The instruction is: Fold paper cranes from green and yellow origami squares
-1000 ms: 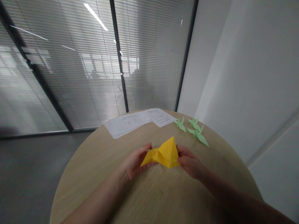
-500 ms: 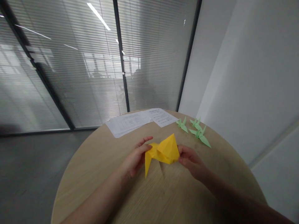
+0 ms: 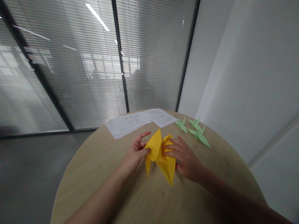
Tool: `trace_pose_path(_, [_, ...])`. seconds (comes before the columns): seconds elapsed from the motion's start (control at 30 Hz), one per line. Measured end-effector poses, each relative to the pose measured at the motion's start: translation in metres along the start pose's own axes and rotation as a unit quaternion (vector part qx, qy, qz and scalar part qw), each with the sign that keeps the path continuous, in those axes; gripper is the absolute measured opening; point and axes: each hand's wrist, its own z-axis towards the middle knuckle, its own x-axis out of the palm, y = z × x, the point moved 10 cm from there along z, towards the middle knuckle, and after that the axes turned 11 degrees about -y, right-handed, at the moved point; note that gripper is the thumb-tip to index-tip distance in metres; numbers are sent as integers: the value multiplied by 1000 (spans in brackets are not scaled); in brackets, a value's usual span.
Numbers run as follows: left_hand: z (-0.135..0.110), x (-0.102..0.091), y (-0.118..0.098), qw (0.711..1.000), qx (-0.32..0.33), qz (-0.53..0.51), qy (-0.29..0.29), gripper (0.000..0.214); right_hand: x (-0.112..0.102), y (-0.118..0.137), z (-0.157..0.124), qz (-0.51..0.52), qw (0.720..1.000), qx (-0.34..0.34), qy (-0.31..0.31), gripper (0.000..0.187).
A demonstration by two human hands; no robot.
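Observation:
A partly folded piece of yellow origami paper (image 3: pixel 156 148) is held just above the round wooden table (image 3: pixel 140 199), with pointed flaps sticking up and down. My left hand (image 3: pixel 137 151) pinches its left side between thumb and bent fingers. On the other side, my right hand (image 3: pixel 184 157) grips the paper, its fingers laid over the right flap and its thumb hidden behind. Beyond my right hand, folded green paper cranes (image 3: pixel 199 134) stand on the table.
Printed white sheets (image 3: pixel 130 123) lie overlapping at the table's far edge. Behind them rises a glass partition with blinds (image 3: pixel 151 84). A white wall (image 3: pixel 252 77) borders the table on the right.
The yellow paper has been opened out and turned; a long point now hangs at its lower right. My right hand has moved from the right tip onto the front of the flap.

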Motion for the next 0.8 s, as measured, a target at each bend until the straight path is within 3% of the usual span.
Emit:
trace_pose_path(0.17, [3,4,9,998,-38,-45,39,56,-12,-6,1,-63,996,16,-58,25])
trace_pose_path(0.33, [1,5,15,994,-82,-51,55,29,-18,-9,3,-42,997,25,-67,14])
trace_pose_path(0.6, [3,-7,-6,998,-40,-53,6,18,-3,-30,-8,68,991,109,-34,13])
trace_pose_path(0.8, [-1,-8,-10,998,-52,-28,5,27,3,-26,-9,107,989,100,-22,11])
